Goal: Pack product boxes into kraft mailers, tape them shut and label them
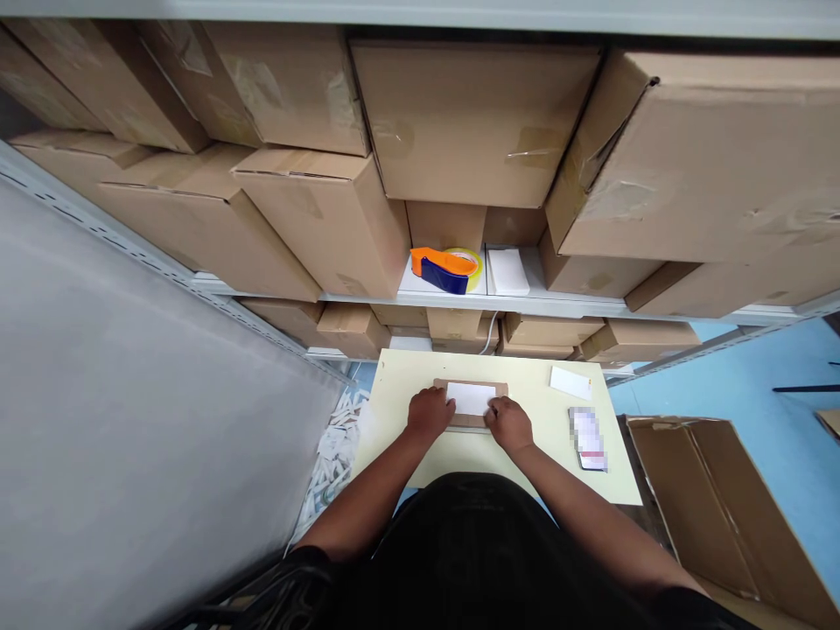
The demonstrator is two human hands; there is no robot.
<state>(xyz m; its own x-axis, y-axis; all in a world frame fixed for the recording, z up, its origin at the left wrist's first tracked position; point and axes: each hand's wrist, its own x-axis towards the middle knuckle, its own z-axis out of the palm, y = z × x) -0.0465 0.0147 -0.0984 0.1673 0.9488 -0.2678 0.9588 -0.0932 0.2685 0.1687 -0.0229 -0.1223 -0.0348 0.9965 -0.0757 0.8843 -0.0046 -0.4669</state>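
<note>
A flat brown cardboard packet (471, 421) lies on a pale yellow table (407, 372) in front of me. On top of it sits a white paper slip (471, 399). My left hand (430, 414) grips the packet's left end, its thumb at the slip's left edge. At the right end, my right hand (510, 423) is closed with curled fingers at the slip's lower right corner. Its fingertips are too small to show exactly what they pinch.
A phone with a blurred screen (588, 437) and a white card (570, 382) lie to the right. Cardboard boxes (472, 122) fill the shelves, with a tape dispenser (443, 271) among them. Paper scraps (332, 451) lie left, an open carton (728, 499) right.
</note>
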